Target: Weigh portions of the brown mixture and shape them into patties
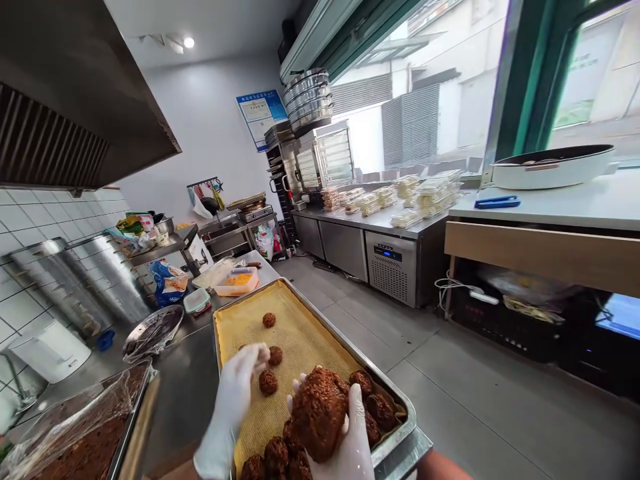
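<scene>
My right hand (350, 443), in a white glove, cups a big lump of brown dough (317, 413) over the near end of a metal baking tray (345, 337) lined with a yellow mat. My left hand (240, 383), also gloved, reaches over the mat with its fingertips pinched on a small brown dough ball (275, 355). Other balls lie on the mat: one far up (269, 320), one just below my left fingers (268, 382), and several crowded at the near right corner (375, 407) and near edge (275, 457).
A second tray (75, 433) of brown mix under plastic film sits at the lower left. A foil-covered bowl (153, 331), plastic tubs (237, 281) and bags stand further along the steel counter. Grey floor lies to the right, with a counter fridge (395, 263) and a pan (550, 167) beyond.
</scene>
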